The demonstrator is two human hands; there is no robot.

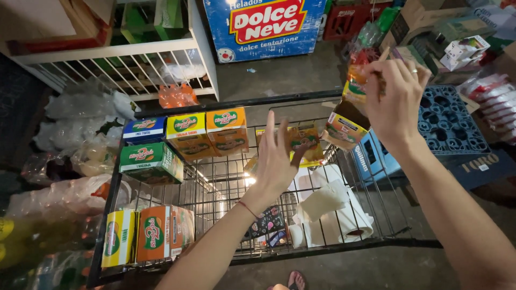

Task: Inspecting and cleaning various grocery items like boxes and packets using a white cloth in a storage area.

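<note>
My right hand (395, 99) grips a string of sachets (344, 129) over the cart (258, 252); left hand (274, 161) spread, holding nothing; boxes (188, 131) already lined up inside, half the cart bare.

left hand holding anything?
No: the left hand is open with fingers spread over the wire cart; only the right hand pinches a strip of snack packets.
</note>
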